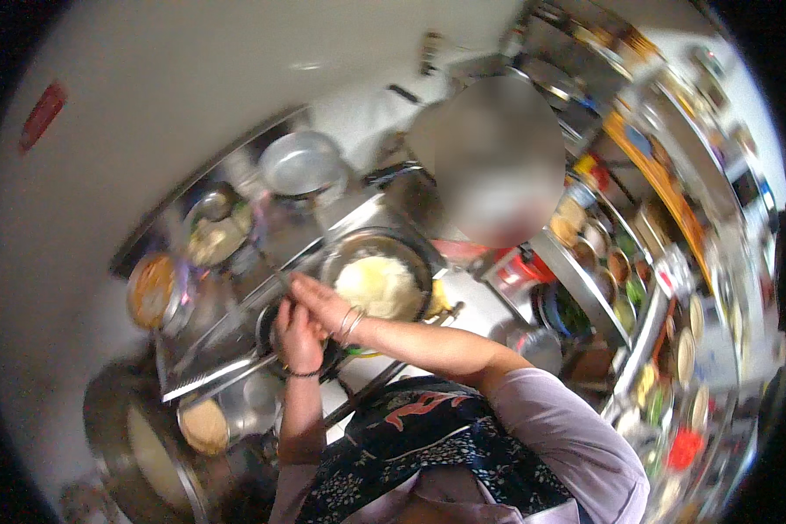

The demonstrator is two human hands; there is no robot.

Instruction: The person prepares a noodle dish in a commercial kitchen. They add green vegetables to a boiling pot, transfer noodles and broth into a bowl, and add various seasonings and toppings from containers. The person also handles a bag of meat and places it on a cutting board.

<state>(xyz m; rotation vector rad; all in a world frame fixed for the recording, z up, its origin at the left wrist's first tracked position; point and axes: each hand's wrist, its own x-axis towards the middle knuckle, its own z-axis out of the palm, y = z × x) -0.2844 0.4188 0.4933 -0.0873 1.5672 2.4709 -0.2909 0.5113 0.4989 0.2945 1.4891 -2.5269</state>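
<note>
My left hand (301,337), with a dark bracelet at the wrist, is raised with its fingers pointing up. Crossing over it from the right comes my right hand (321,302), which wears metal bangles. The two hands meet or overlap, and blur hides whether anything is between them. Beneath them is a dark round container (266,333), mostly covered by the hands. Just to the right stands a round metal pot (424,272) with a pale yellow and white mass (374,283) inside. A metal counter edge (236,374) runs behind the hands.
On the counter are a metal basin (301,164), a bowl of pale food (219,236) and an orange-brown round container (152,291). A large metal pot (114,429) stands lower left. Another person (498,164), blurred, is across. Shelves with several bowls (619,265) line the right.
</note>
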